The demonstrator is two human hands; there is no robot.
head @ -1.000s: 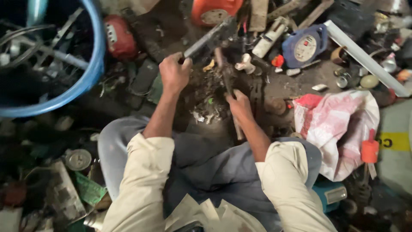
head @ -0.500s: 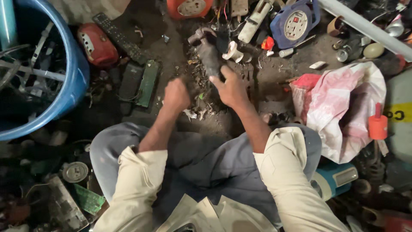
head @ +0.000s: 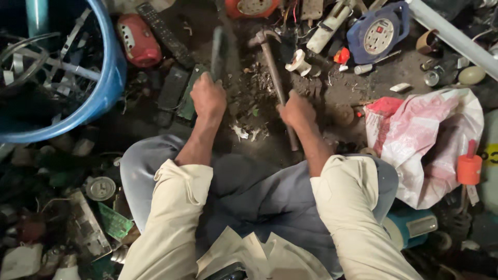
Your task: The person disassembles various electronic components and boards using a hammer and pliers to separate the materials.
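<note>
Hammer [head: 275, 78] sits in my right hand [head: 296, 110], fist wrapped tight around the wooden handle, the metal head well ahead of the knuckles over the dirt. From the head view I see my left hand [head: 207, 97] clenched on a dark flat tool [head: 218, 52] that sticks up beyond the fingers, blurred. Between the two fists lies a scatter of small debris [head: 248, 129]. Left of my left grip stands a blue tub [head: 104, 88]; right of my right grip lies a pink and white bag [head: 436, 140].

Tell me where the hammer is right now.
The hammer is in the right hand, upper centre of the head view, its head beside a white spool.
</note>
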